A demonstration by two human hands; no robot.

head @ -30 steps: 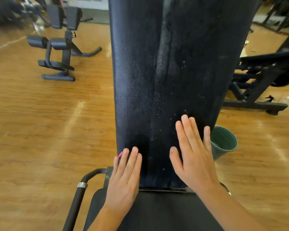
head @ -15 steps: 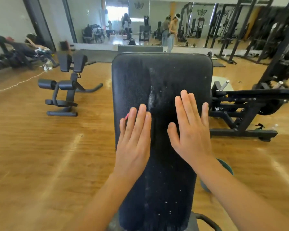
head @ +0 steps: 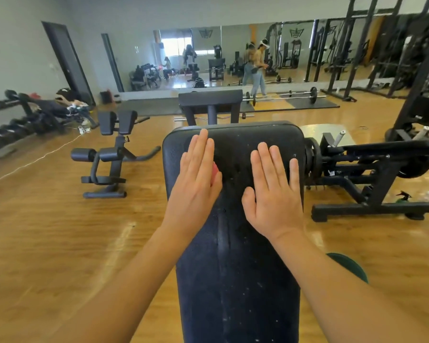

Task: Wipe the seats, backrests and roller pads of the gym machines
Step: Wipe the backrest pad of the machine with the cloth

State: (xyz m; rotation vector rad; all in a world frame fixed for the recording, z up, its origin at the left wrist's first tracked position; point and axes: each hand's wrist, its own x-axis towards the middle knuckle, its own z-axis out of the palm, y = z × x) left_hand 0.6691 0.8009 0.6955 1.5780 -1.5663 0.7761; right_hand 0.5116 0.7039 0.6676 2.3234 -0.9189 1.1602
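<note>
Backrest (head: pixel 233 280) of a gym bench, black and padded, runs up the middle of the view from the bottom edge to a rounded top. Its lower end and the seat are cut off by the frame. A crease runs down its centre, and pale specks dot the surface.

Both hands lie flat on its upper part with straight fingers, gripping nothing. The left hand (head: pixel 196 186) rests on the left half, its fingertips just short of the top edge. A sliver of something pink (head: pixel 216 170) peeks out from under its fingers. Most of this is hidden, so I cannot tell what it is. The right hand (head: pixel 275 194) presses on the right half, apart from the left hand, with its thumb spread towards the crease.

A green bucket (head: pixel 349 264) stands on the wooden floor (head: pixel 47 243) to the right of the bench, largely hidden behind the right forearm. Further right, near a black plate-loaded machine (head: pixel 372 206), sits a small green bottle (head: pixel 401 196), too small to make out well. To the left stands a back-extension bench (head: pixel 109 154) with roller pads. The wall mirror (head: pixel 233 53) shows distant figures, small and blurred.
</note>
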